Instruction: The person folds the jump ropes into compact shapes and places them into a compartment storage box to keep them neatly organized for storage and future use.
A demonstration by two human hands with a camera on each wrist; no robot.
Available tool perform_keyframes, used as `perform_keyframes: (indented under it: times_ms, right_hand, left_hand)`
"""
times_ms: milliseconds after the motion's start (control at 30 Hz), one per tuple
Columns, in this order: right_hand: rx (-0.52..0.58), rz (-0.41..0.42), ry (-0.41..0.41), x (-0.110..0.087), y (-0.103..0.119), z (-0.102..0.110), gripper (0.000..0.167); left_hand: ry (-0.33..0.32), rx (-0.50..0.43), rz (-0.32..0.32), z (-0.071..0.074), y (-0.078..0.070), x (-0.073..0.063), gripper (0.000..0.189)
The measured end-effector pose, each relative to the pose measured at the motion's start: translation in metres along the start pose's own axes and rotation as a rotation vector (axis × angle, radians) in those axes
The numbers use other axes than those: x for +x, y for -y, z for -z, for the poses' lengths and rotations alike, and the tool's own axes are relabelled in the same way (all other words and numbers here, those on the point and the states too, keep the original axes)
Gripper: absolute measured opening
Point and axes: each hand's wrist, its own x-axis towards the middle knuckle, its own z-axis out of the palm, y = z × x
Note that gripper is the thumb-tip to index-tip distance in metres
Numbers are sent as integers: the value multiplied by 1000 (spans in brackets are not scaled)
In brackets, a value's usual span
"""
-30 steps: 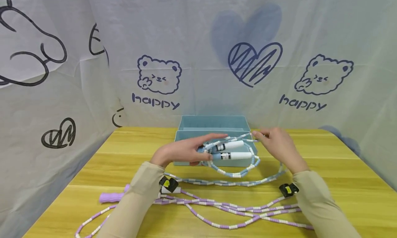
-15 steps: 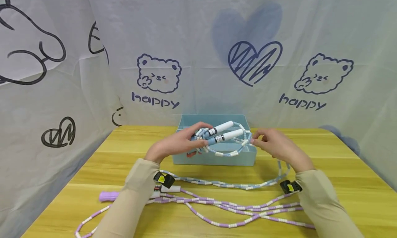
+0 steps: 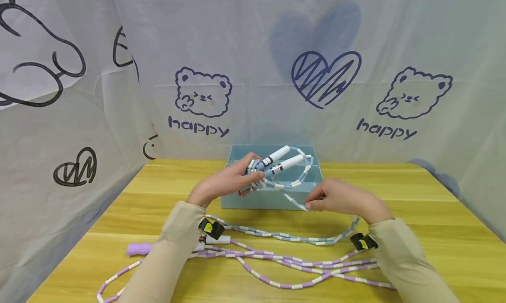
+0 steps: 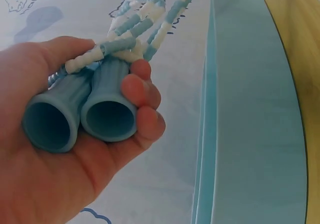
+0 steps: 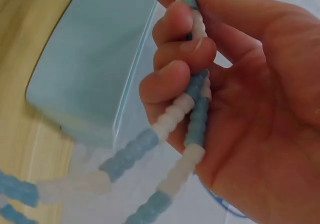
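Note:
My left hand grips the two handles of a blue-and-white beaded jump rope, with coils of its cord wrapped about them. In the left wrist view the hollow blue handle ends face the camera, fingers curled round them. My right hand, lower and to the right, holds a doubled stretch of the same cord in its curled fingers. The rest of that cord droops to the table in a long loop below both hands.
A light blue bin stands behind the hands against the printed cloth backdrop. On the wooden table, a purple-and-white beaded jump rope lies spread along the front, its purple handle at left.
My left hand has tipped the handles upward and moved slightly left. My right hand has come down and left, drawing the cord below the handles.

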Motion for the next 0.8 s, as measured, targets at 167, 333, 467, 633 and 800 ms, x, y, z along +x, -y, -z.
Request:
perform_keyframes:
  times_ms: [167, 333, 467, 633, 800]
  right_hand:
    - [-23, 92, 62, 2, 17, -9, 21]
    - [71, 210, 156, 7, 39, -21, 21]
    - [153, 267, 179, 10, 51, -26, 17]
    - [271, 276, 63, 8, 53, -24, 19]
    - [488, 277, -132, 11, 49, -21, 27]
  left_hand:
    - [-19, 41, 14, -4, 0, 2, 35]
    - [-30, 112, 43, -9, 0, 5, 39]
    - [-34, 168, 62, -14, 0, 6, 40]
    - [-12, 220, 61, -19, -1, 7, 38]
    - [65, 208, 70, -24, -3, 8, 34]
